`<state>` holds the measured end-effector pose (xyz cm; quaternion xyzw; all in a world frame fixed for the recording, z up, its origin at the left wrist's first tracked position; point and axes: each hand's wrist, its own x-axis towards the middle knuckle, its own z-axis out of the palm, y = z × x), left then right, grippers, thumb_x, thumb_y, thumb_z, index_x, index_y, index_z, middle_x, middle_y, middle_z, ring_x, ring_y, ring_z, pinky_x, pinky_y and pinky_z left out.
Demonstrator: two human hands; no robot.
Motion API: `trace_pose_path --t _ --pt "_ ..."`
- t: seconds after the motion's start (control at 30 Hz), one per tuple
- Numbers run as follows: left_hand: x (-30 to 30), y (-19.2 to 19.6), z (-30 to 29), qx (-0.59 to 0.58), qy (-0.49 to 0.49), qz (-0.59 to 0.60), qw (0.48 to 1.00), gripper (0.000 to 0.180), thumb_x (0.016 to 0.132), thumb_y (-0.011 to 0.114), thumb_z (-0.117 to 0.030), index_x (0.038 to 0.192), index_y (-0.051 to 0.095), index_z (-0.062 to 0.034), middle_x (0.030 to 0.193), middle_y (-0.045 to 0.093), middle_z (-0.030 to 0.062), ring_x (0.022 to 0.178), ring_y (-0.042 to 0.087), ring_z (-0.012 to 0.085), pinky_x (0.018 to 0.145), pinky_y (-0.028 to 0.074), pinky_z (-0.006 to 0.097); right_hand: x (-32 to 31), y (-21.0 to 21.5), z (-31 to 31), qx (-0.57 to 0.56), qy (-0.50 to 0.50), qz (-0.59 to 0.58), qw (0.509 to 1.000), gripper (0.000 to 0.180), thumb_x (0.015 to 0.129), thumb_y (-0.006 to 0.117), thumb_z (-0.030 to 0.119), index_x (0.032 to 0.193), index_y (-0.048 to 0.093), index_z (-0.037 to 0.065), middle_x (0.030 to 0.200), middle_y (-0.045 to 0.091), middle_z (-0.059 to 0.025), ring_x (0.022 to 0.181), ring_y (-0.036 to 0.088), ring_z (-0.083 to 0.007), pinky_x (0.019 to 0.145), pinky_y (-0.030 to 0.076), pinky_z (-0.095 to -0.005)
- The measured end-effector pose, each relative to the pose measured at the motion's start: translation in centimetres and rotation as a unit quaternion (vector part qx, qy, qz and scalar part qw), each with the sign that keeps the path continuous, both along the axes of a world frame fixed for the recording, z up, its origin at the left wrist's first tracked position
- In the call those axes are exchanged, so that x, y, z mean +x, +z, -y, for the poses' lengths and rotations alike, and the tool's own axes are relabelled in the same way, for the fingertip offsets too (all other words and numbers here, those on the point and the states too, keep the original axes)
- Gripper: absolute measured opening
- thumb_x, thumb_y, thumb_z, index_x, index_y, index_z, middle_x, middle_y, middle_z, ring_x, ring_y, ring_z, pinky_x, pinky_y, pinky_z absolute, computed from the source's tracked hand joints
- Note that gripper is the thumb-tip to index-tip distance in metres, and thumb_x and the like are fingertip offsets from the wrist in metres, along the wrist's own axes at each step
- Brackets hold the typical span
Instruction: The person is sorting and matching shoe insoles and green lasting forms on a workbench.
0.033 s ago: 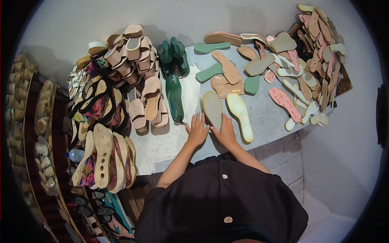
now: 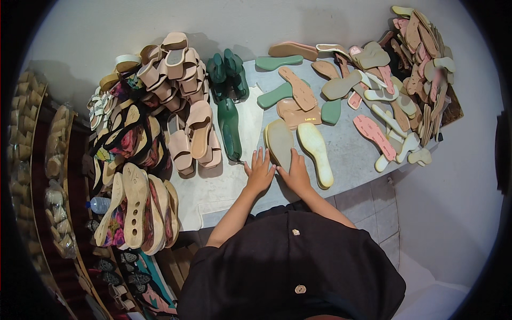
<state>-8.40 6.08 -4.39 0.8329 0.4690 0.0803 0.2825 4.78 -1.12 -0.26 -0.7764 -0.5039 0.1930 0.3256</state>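
My left hand [image 2: 260,173] lies flat on the table, fingers spread, just left of a sole with a greyish face and yellowish edge [image 2: 279,137]. Over that sole's narrow near end rests my right hand [image 2: 297,176], thumb out and fingers stretched, not wrapped round it. The sole's heel is partly hidden beneath this hand. Close on the right lies a pale yellow sole [image 2: 315,152]. A green shoe last [image 2: 229,128] lies beyond my left hand. Past the greyish sole are a tan insole piece [image 2: 298,113], a pinkish-tan insole [image 2: 298,89] and a green insole [image 2: 278,95].
Pink sandals [image 2: 200,130] and floral wedge soles [image 2: 136,208] are heaped on the table's left. More green lasts [image 2: 230,72] stand near the wall. Loose insoles [image 2: 376,136] and a tall pile of them [image 2: 426,69] fill the right. Shelves of footwear [image 2: 56,176] line the left.
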Motion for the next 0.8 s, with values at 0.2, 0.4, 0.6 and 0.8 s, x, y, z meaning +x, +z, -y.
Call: trace_pose_path --t 0.2,0.4,0.6,0.8 --pt "0.2 -0.6 -0.3 0.007 -0.009 -0.002 1.0 0.063 0.09 0.042 -0.035 0.143 0.02 -0.0104 0.149 0.011 0.0188 0.138 0.008 0.0354 0.1 0.003 0.066 0.4 -0.4 -0.8 0.044 0.031 0.015 0.998 0.067 0.074 0.068 0.022 0.128 0.034 -0.001 0.108 0.046 -0.0249 0.096 0.051 -0.043 0.082 0.044 -0.0453" --pt "0.3 -0.4 -0.2 0.004 -0.009 -0.001 1.0 0.064 0.087 0.045 -0.033 0.142 0.022 -0.0094 0.148 0.011 0.0209 0.137 0.008 0.0378 0.099 0.003 0.066 0.1 -0.3 -0.9 0.027 0.052 0.014 0.998 0.063 0.075 0.069 0.02 0.125 0.038 -0.002 0.109 0.045 -0.0254 0.101 0.049 -0.0402 0.087 0.042 -0.0415" --pt "0.3 -0.8 -0.1 0.01 -0.007 0.015 1.0 0.065 0.085 0.047 -0.031 0.141 0.023 -0.0084 0.148 0.011 0.0211 0.137 0.009 0.038 0.099 0.003 0.067 0.0 -0.8 -1.0 0.041 0.052 0.031 0.997 0.063 0.074 0.069 0.02 0.125 0.039 -0.003 0.109 0.044 -0.0268 0.1 0.048 -0.0416 0.086 0.042 -0.0422" --pt "0.3 -1.3 -0.1 0.016 -0.006 0.019 1.0 0.066 0.084 0.047 -0.03 0.142 0.022 -0.0079 0.148 0.011 0.0209 0.137 0.009 0.038 0.099 0.003 0.067 -0.1 -0.8 -1.0 0.036 0.041 0.027 0.998 0.062 0.075 0.069 0.02 0.124 0.039 -0.003 0.11 0.043 -0.0276 0.101 0.047 -0.0428 0.087 0.041 -0.0439"
